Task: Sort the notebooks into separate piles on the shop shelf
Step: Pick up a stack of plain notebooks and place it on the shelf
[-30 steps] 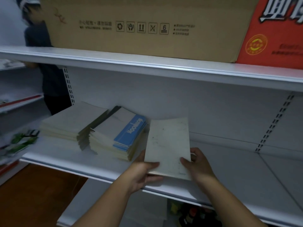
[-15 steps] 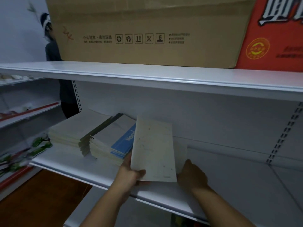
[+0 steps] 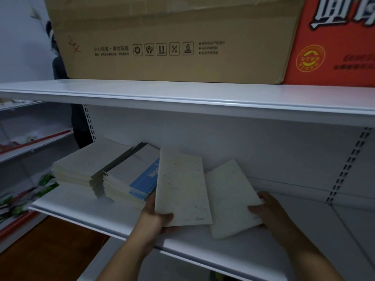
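Observation:
My left hand (image 3: pixel 155 217) grips the lower left corner of a pale speckled notebook (image 3: pixel 181 188), held tilted above the white shelf (image 3: pixel 294 236). A second pale notebook (image 3: pixel 230 196) lies slanted on the shelf to its right, and my right hand (image 3: pixel 267 211) holds its near right edge, thumb on top. Left of them stands a stack topped by a blue-and-white notebook (image 3: pixel 142 180). Further left is a pile of plain pale notebooks (image 3: pixel 87 166).
The upper shelf (image 3: pixel 182 96) hangs low overhead and carries a large brown carton (image 3: pixel 172 37) and a red box (image 3: pixel 334 41). A person (image 3: pixel 60 69) stands behind the shelf unit at the left. Green packets (image 3: pixel 26 191) lie on the neighbouring left shelves.
The notebooks I held together have been parted. My left hand kept the speckled one and lifted it leftward. My right hand drew the other one out to the right onto the shelf.

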The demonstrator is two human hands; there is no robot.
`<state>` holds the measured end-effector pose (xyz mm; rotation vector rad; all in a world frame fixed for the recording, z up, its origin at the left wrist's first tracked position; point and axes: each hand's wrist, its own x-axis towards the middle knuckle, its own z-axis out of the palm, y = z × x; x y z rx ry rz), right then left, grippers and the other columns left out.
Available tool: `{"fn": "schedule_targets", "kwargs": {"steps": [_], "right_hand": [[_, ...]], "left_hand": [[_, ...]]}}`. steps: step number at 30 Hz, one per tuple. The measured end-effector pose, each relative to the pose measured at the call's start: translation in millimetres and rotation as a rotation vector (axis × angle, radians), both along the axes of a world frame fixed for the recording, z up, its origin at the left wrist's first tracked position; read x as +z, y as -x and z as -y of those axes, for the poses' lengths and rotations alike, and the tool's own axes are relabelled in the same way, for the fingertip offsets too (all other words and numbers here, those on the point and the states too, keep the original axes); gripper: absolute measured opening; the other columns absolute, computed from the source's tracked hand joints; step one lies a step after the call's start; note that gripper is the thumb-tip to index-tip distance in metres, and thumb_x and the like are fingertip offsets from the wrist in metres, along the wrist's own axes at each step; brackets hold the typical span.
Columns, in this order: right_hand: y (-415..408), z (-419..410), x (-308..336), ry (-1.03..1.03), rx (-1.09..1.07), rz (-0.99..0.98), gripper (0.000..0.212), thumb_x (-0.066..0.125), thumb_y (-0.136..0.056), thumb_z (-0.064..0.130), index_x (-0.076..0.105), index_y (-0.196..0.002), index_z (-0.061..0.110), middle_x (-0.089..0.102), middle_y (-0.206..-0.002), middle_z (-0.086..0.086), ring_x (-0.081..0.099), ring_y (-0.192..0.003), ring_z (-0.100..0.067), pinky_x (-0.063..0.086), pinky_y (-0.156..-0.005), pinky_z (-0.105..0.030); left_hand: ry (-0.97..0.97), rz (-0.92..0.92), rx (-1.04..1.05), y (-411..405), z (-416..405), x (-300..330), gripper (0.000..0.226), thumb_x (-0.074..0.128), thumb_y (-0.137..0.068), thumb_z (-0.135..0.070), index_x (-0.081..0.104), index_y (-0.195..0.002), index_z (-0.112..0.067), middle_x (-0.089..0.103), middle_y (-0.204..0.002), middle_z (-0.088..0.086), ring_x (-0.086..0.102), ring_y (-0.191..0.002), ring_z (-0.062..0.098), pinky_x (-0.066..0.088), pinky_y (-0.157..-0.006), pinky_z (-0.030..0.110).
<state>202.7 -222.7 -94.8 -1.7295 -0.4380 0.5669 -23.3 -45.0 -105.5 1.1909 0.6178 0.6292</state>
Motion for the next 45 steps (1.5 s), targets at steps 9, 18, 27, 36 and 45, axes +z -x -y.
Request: {"fn": "schedule_targets", "kwargs": {"steps": [9,18,27,36,45], "right_hand": [[34.8,-8.0,1.7,-0.237,0.073,-0.045,0.024,0.069,-0.079,0.006,0.053,-0.096,0.014,0.065,-0.086,-0.005,0.061,-0.07,-0.019,0.049,-0.053,-0.028],[56.9,-56.8,-14.0,0.197,0.104,0.41,0.02,0.053,-0.092,0.032,0.053,-0.086,0.013,0.063,-0.085,-0.004,0.06,-0.082,-0.024,0.041,-0.069,-0.027],[47.5,-67.5,-19.6,0.601,0.043,0.433,0.058,0.061,-0.082,0.042,0.042,-0.123,0.007,0.053,-0.123,-0.015,0.054,-0.114,-0.03,0.044,-0.088,-0.034],[25.6,-74.8,-15.8,0.604,0.101,0.299,0.045,0.074,-0.065,0.032,0.059,-0.098,0.007,0.063,-0.108,-0.015,0.061,-0.103,-0.027,0.042,-0.069,-0.023],[-9.8,-23.2,-17.6,0.116,0.004,0.055,0.024,0.059,-0.083,-0.002,0.063,-0.106,0.004,0.066,-0.101,-0.018,0.061,-0.085,-0.028,0.045,-0.071,-0.032]], "left_hand": [[0.099,0.04,-0.041,-16.4,15.5,-7.9,0.05,0.065,-0.084,0.001,0.052,-0.127,-0.023,0.068,-0.114,0.012,0.066,-0.101,0.035,0.058,-0.071,0.049],[0.124,0.102,0.003,-4.7,8.1,-4.0,0.058,0.064,-0.077,0.013,0.054,-0.12,-0.025,0.069,-0.11,0.012,0.065,-0.101,0.035,0.058,-0.07,0.048],[0.118,0.139,0.011,6.4,-7.6,-5.2,0.058,0.06,-0.08,0.014,0.05,-0.125,-0.022,0.065,-0.117,0.014,0.064,-0.105,0.036,0.058,-0.071,0.047],[0.09,0.104,-0.033,11.6,-10.4,-4.8,0.059,0.057,-0.082,0.014,0.049,-0.123,-0.027,0.064,-0.117,0.011,0.062,-0.107,0.035,0.058,-0.073,0.05],[0.077,0.082,-0.054,12.1,-9.7,-6.7,0.057,0.056,-0.083,0.014,0.05,-0.12,-0.03,0.063,-0.118,0.011,0.062,-0.107,0.035,0.054,-0.08,0.06]]}}
